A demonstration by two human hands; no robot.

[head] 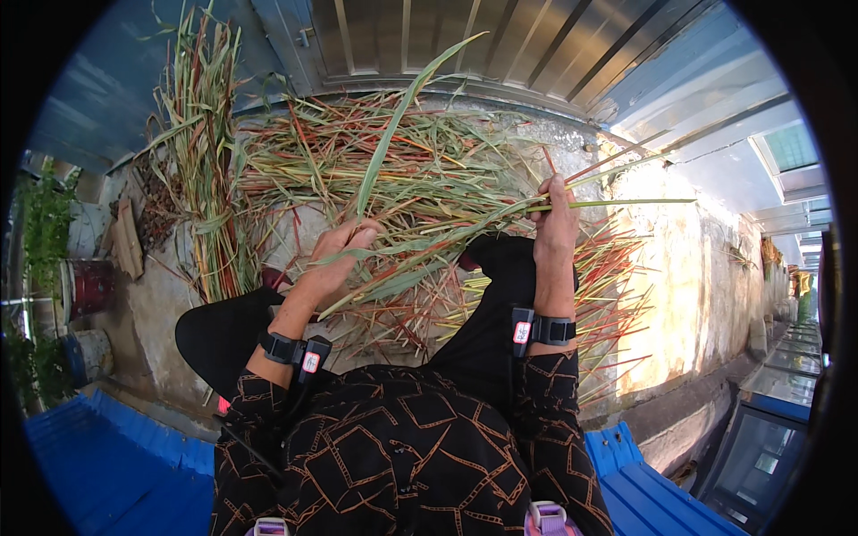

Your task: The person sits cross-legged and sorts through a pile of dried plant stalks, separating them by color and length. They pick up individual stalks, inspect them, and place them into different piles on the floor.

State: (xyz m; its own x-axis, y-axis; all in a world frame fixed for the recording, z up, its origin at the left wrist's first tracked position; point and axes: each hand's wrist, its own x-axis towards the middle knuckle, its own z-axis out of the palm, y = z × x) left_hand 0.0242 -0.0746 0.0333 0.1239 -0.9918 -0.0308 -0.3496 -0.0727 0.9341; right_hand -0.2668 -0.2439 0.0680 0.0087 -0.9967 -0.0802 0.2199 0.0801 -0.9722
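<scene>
My left hand [342,253] pinches a long green leaf blade [395,120] that rises and curves away towards the metal door. Another strip of leaf lies across that wrist. In my right hand [558,218] is a small bunch of green and reddish leafy stalks [462,234], which looks like sorghum. Its thin bare ends [630,202] stick out to the right of the fist, and the leafy part slants down to the left below my left hand. A heap of similar stalks [375,161] covers the ground before me, mostly lying crosswise.
A tied upright-lying bundle of stalks [214,167] is at the left. Stripped red and yellow stalks [610,295] lie right of my knee. A slatted metal door [462,40] bounds the far side. Buckets [90,288] and a wood piece [127,238] stand at left.
</scene>
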